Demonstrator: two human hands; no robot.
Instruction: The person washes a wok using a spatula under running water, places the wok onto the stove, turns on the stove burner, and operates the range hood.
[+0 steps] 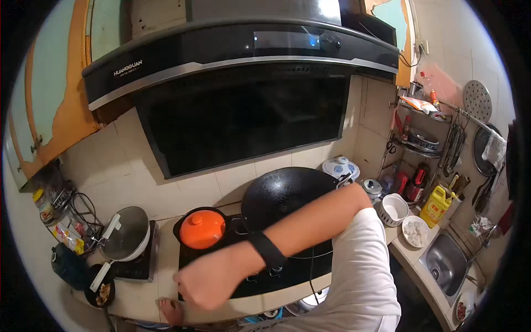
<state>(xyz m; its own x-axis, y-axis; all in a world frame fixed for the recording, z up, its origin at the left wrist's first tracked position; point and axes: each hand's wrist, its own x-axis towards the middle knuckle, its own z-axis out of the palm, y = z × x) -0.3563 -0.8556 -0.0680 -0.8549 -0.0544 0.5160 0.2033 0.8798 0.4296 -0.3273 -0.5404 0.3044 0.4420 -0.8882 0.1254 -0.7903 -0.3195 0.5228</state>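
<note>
My right forearm, with a black wristband (266, 249), reaches leftward across the front of the black stove (298, 276). My right hand (207, 279) hangs over the counter's front edge, back of the hand up and fingers curled in. It is slightly blurred, and anything inside it is hidden. Low at the counter edge is my left hand (172, 311), only partly visible; its grip does not show. Behind my right hand, an orange-lidded pot (203, 228) sits on the left burner. A large black wok (276, 193) stands on the right burner, partly covered by my forearm.
To the left, a white-handled pan (128, 232) sits on an induction cooker (145, 268); a small pan (103, 293) holds food pieces. To the right are a white bowl (415, 231), a yellow oil jug (436, 206) and a sink (447, 263). A range hood (221, 47) hangs overhead.
</note>
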